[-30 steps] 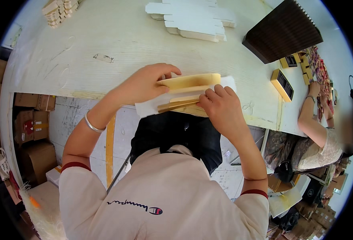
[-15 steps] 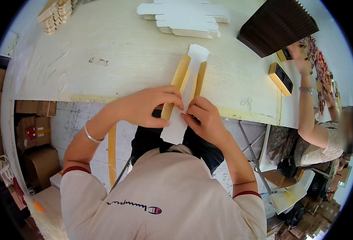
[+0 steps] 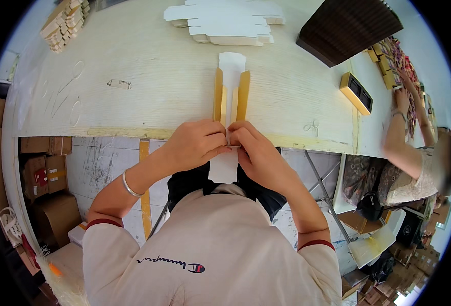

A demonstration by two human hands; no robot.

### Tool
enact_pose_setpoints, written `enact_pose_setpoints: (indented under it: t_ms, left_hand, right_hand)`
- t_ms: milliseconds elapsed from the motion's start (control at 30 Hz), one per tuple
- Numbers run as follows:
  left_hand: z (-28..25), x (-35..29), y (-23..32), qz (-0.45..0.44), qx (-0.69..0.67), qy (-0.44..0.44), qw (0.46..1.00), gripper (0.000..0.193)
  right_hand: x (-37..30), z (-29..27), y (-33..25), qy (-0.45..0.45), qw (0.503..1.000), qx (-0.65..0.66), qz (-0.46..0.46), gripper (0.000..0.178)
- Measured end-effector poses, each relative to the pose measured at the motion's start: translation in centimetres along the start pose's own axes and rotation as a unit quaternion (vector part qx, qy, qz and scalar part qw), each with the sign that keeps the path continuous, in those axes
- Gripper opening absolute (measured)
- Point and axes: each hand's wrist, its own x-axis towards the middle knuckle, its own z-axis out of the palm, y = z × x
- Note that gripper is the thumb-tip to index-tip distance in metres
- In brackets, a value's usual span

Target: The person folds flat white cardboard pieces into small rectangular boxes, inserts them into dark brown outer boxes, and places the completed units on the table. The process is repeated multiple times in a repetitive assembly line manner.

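Observation:
A partly folded carton [image 3: 242, 94], gold outside and white inside, lies across the table's near edge with its long side walls raised. Its white far flap [image 3: 232, 61] lies out flat, and the near flap [image 3: 224, 168] hangs over my lap. My left hand [image 3: 197, 143] is closed on the near end of the left side, with thumb and fingers pinched. Close beside it, my right hand [image 3: 256, 155] pinches the near end of the right side. The fingers hide the fold between them.
Flat white carton blanks [image 3: 230, 23] are stacked at the far middle. A dark brown ridged block [image 3: 345, 31] and a gold box with a dark insert [image 3: 357, 93] stand to the right. Small pale pieces [image 3: 64, 24] are piled far left. A co-worker's hand [image 3: 402, 100] is at right.
My two hands have drawn together at the carton's near end. Its raised walls now stand straighter and further left in view. The co-worker's hand has moved away from the gold boxes, downward and right.

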Motion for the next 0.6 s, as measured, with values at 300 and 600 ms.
enact_pose_setpoints:
  t_ms: [300,600]
  left_hand:
    - [1.2,-0.8,0.7,0.008,0.104,0.097,0.99,0.018]
    - [1.7,-0.9,0.6,-0.029,0.059,0.106,0.992,0.017]
  right_hand:
    - [-0.3,-0.1,1.1,0.039,0.996,-0.05,-0.056,0.009]
    - [-1.6,-0.7,1.2,-0.002,0.96,-0.235,-0.154,0.059]
